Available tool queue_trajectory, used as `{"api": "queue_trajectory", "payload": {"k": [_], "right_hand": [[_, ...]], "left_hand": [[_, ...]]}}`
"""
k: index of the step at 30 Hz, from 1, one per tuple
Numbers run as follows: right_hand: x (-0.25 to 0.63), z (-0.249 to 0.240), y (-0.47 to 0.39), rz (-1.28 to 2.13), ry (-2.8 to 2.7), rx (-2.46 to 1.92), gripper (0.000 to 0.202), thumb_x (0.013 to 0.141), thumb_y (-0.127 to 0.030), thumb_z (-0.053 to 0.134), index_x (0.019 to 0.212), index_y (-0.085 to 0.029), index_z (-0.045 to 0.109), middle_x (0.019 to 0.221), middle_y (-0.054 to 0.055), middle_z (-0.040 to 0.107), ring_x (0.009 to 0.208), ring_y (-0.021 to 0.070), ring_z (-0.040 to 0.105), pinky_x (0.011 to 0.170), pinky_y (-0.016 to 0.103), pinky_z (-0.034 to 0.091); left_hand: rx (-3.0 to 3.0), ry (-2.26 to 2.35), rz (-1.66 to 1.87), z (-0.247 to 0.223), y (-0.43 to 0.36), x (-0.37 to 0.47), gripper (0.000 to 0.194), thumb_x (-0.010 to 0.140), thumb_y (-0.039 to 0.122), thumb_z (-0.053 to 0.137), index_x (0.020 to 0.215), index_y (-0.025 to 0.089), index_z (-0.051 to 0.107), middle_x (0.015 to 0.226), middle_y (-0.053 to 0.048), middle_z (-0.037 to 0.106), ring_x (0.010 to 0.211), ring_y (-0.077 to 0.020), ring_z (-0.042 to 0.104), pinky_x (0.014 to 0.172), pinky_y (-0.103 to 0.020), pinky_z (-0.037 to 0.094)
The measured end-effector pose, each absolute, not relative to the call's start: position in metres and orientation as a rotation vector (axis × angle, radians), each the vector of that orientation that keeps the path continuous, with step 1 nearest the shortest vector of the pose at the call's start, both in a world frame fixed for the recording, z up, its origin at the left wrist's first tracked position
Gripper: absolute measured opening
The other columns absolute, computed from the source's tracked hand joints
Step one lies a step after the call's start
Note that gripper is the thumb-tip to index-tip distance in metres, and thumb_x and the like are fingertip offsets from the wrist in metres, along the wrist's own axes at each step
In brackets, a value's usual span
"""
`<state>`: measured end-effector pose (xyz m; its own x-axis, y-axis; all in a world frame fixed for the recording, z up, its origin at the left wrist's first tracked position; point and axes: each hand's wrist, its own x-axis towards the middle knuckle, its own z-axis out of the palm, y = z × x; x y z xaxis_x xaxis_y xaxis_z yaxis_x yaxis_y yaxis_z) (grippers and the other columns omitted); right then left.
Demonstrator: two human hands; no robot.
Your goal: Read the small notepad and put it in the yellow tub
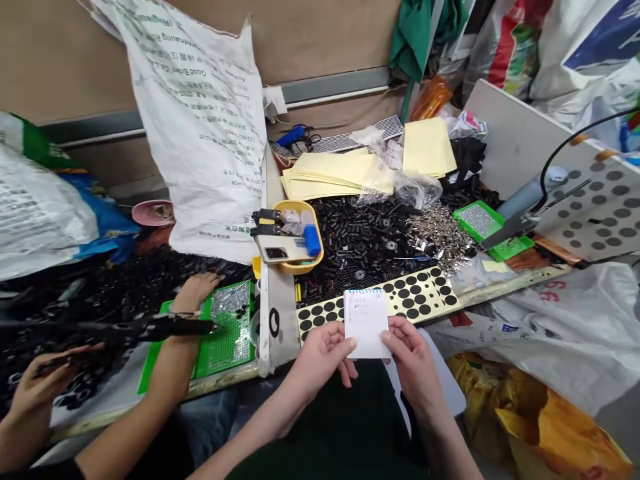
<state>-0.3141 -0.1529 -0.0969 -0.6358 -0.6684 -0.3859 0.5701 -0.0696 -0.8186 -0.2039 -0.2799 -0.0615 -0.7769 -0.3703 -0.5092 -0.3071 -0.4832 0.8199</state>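
I am holding a small notepad (367,322) upright at the near edge of the tabletop (500,285), just in front of the yellow sheet of black dots (400,298). My left hand (320,357) pinches its lower left corner between thumb and fingers; my right hand (410,353) grips the lower right corner the same way. Both are closed on the notepad, which rests on nothing. Faint handwriting shows on the top page; I cannot read it.

Step in hand, as I judge it: reading or checking the written entry, not handling parts. Any next move would call for freeing one hand while the other keeps the notepad steady, since there is little bare surface near it.

Behind the dotted sheet lies a heap of black parts (365,233), with a pile of small metal pieces (440,233) to its right and a yellow bowl (300,240) carrying a phone to its left. Further left of the notepad, another person's hand (197,290) rests on a green tray (220,327); their other hand (35,390) holds a dark tool.
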Motion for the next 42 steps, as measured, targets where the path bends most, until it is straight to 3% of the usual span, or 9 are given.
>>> {"api": "queue_trajectory", "payload": {"k": [6, 9, 15, 22, 30, 42], "right_hand": [[-0.35, -0.086, -0.187, -1.727, 1.372, -0.191, 0.031, 0.073, -0.043, 0.075, 0.091, -0.02, 0.065, 0.075, 0.002, 0.063, 0.065, 0.0138, 0.052, 0.058, 0.023, 0.042], [-0.377, -0.086, -0.21, -1.686, 1.397, -0.228, 0.033, 0.074, -0.048, 0.073, 0.088, -0.019, 0.067, 0.069, 0.001, 0.061, 0.059, 0.0123, 0.048, 0.054, 0.022, 0.04], [-0.454, -0.102, -0.254, -1.553, 1.386, -0.243, 0.033, 0.066, -0.044, 0.08, 0.086, -0.02, 0.07, 0.074, 0.003, 0.067, 0.066, 0.0165, 0.055, 0.06, 0.026, 0.045], [-0.52, -0.104, -0.272, -1.481, 1.351, -0.115, 0.032, 0.062, -0.043, 0.082, 0.08, -0.02, 0.07, 0.07, 0.001, 0.067, 0.06, 0.0138, 0.054, 0.056, 0.024, 0.043], [-0.512, -0.096, -0.255, -1.526, 1.298, 0.01, 0.034, 0.056, -0.042, 0.084, 0.076, -0.019, 0.068, 0.067, 0.002, 0.068, 0.052, 0.0134, 0.052, 0.05, 0.024, 0.039], [-0.488, -0.072, -0.234, -1.635, 1.27, -0.021, 0.033, 0.057, -0.039, 0.086, 0.079, -0.019, 0.07, 0.07, 0.0, 0.069, 0.061, 0.0132, 0.057, 0.057, 0.023, 0.044]], "left_hand": [[1.029, -1.505, -2.434, -0.06, -0.306, -0.226, 0.037, 0.07, 0.043, 0.069, 0.081, 0.012, 0.054, 0.062, 0.0, 0.06, 0.041, -0.0122, 0.058, 0.035, -0.019, 0.045], [1.05, -1.463, -2.409, -0.063, -0.319, -0.244, 0.037, 0.069, 0.043, 0.07, 0.082, 0.012, 0.055, 0.065, -0.002, 0.062, 0.042, -0.0131, 0.059, 0.034, -0.02, 0.045], [1.142, -1.336, -2.372, -0.08, -0.337, -0.311, 0.036, 0.07, 0.044, 0.067, 0.081, 0.011, 0.057, 0.06, -0.001, 0.06, 0.04, -0.0126, 0.058, 0.035, -0.019, 0.044], [1.174, -1.173, -2.362, -0.091, -0.341, -0.375, 0.032, 0.073, 0.041, 0.069, 0.081, 0.011, 0.059, 0.061, -0.001, 0.06, 0.045, -0.0124, 0.059, 0.04, -0.021, 0.047], [1.147, -1.162, -2.395, -0.084, -0.324, -0.373, 0.029, 0.073, 0.038, 0.069, 0.079, 0.011, 0.06, 0.06, -0.001, 0.06, 0.045, -0.0123, 0.058, 0.039, -0.02, 0.046], [1.046, -1.28, -2.37, -0.053, -0.308, -0.353, 0.027, 0.075, 0.036, 0.067, 0.082, 0.011, 0.061, 0.059, 0.0, 0.059, 0.045, -0.0128, 0.059, 0.038, -0.019, 0.046]]}}
